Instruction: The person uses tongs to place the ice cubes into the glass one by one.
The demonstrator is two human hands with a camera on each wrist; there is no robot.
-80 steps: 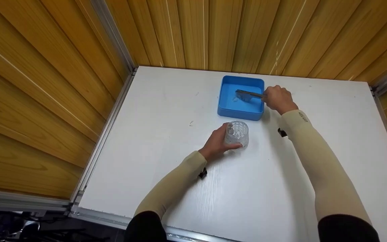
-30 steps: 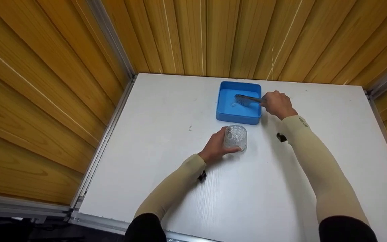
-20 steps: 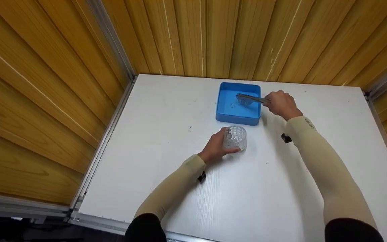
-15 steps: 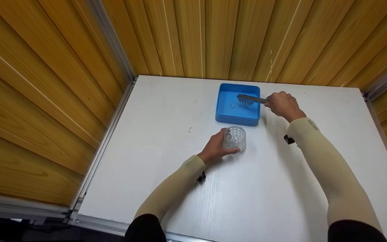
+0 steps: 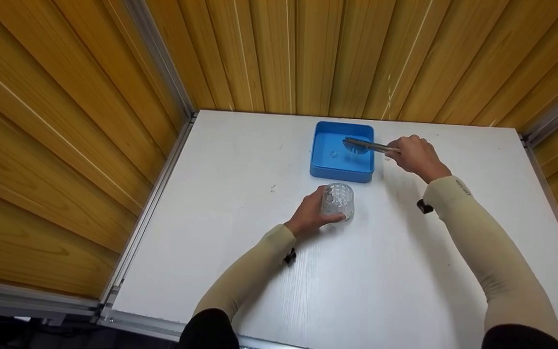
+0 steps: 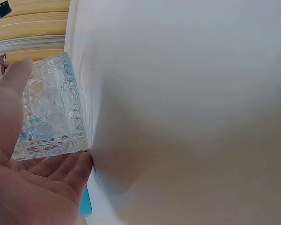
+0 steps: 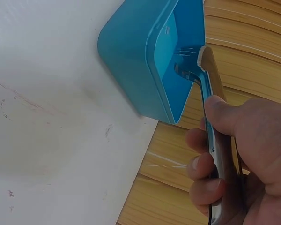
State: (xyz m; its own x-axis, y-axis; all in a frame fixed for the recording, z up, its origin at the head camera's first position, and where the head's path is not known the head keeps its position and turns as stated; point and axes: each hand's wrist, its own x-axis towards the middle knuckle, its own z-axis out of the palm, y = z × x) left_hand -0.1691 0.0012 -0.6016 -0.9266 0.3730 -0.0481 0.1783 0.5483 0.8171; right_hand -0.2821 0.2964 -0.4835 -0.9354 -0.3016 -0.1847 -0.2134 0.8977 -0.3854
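Observation:
My left hand (image 5: 308, 211) grips a clear textured glass (image 5: 338, 201) on the table, fingers and thumb round its side. Through the wall of the glass (image 6: 49, 108) in the left wrist view, several clear rounded pieces show inside. My right hand (image 5: 415, 154) holds metal serving tongs (image 5: 378, 147) by the handle. Their pronged and flat ends reach over the blue square box (image 5: 341, 173), slightly apart in the right wrist view; I see nothing between them. A small clear piece (image 5: 333, 154) lies on the box's floor, left of the tongs' tips.
The white table (image 5: 221, 194) meets wooden panel walls (image 5: 259, 58) at the back and left, with a metal rail (image 5: 148, 208) along its left edge. Small dark marks (image 5: 273, 188) show on the tabletop left of the glass.
My right hand has drawn slightly to the right and towards me, and the tongs' tips have shifted right of the clear piece. My left hand keeps its hold on the glass.

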